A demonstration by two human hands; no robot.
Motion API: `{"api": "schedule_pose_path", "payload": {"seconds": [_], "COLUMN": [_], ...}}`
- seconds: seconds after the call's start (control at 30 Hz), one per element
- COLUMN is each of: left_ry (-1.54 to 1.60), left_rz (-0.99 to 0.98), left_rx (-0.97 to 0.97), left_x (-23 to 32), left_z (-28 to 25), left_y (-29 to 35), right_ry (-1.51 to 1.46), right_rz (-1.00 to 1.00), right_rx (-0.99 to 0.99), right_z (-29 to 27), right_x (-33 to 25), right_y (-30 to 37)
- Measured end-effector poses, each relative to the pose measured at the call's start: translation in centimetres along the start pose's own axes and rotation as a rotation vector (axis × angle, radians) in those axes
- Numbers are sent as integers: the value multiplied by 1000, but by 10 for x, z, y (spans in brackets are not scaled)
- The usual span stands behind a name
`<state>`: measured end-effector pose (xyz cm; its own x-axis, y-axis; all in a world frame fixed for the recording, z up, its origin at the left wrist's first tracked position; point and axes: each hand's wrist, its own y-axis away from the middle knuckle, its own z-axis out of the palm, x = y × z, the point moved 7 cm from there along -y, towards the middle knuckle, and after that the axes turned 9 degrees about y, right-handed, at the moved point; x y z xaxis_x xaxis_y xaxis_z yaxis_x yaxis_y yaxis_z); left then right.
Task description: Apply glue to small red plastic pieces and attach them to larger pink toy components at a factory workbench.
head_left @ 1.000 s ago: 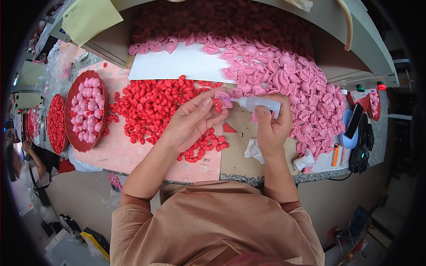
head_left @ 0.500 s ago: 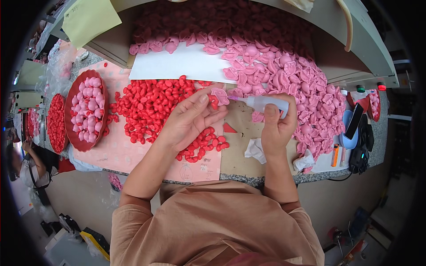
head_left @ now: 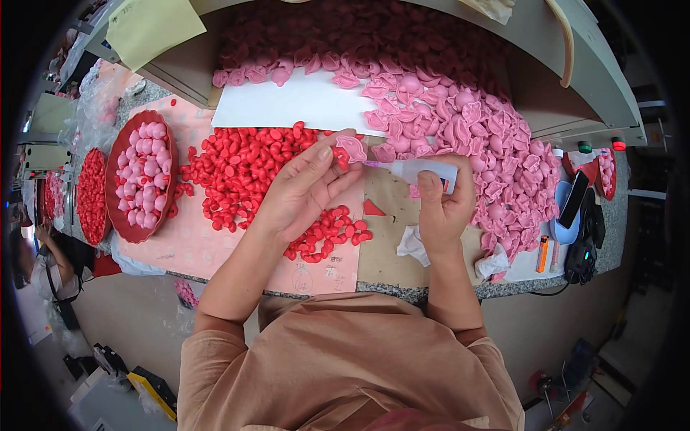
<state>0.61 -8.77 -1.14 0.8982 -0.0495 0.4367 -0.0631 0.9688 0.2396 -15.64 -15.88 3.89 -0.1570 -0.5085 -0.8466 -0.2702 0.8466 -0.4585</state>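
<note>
Left hand (head_left: 302,194) is pinching a small pink piece (head_left: 352,149) mid-tabletop, right hand (head_left: 442,208) is gripping a white glue bottle (head_left: 420,170), nozzle touching it, red pieces (head_left: 244,169) piling alongside.

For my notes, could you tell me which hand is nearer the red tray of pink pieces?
Left. The left hand is right of the red tray; the right hand is farther right.

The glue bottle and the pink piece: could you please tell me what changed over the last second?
The right hand drew the glue bottle slightly away, then brought its tip back to the pink piece pinched in the left hand. Both grips held; the red pieces, pink pile and red tray stayed put.
</note>
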Motion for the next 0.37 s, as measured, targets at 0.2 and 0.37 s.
{"api": "schedule_pose_path", "payload": {"seconds": [0.2, 0.37], "left_ry": [29, 40], "left_rz": [-3, -10], "left_rx": [-3, -25], "left_x": [0, 0], "left_z": [-1, -2], "left_y": [0, 0], "right_ry": [-19, 18], "right_rz": [22, 41], "right_rx": [-11, 7], "right_z": [1, -2], "right_x": [1, 3], "right_y": [0, 0]}}
